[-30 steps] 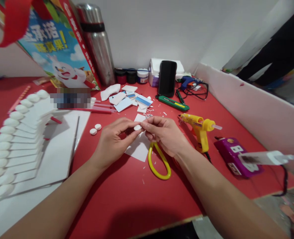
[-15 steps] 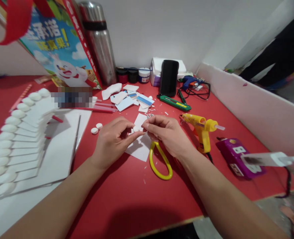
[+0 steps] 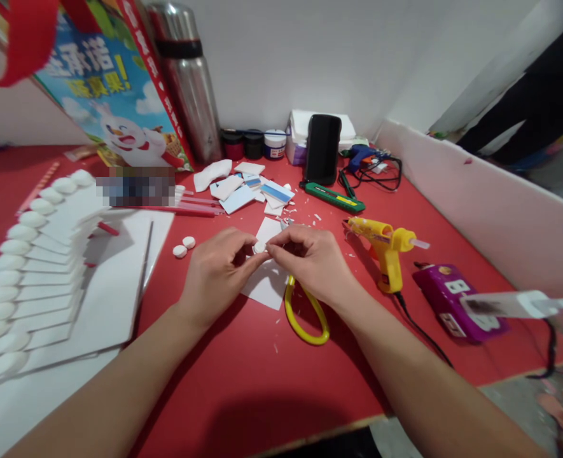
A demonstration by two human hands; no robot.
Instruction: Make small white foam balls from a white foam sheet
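Observation:
Between my two hands is a small round white piece (image 3: 260, 246), like a thick disc or foam ball, partly covered by fingers. My left hand (image 3: 219, 264) pinches it between thumb and fingers. From the other side, my right hand (image 3: 310, 257) has thumb and forefinger closed at its edge. Under the hands lies a white paper sheet (image 3: 268, 294). Yellow-handled scissors (image 3: 326, 327) rest below my right hand, which hides part of them. Two more round white pieces (image 3: 180, 251) sit left of my left hand.
At left, a curved stepped white model (image 3: 47, 254) is edged with round white pieces. Behind are white card scraps (image 3: 238, 198), a green cutter knife (image 3: 334, 197), a phone (image 3: 323, 149) and a steel flask (image 3: 190, 89). A yellow glue gun (image 3: 390, 254) and purple box (image 3: 453, 299) stand right.
My right hand has shifted slightly left, bringing its fingertips up against the round white piece. My left hand stays almost in place, still pinching it.

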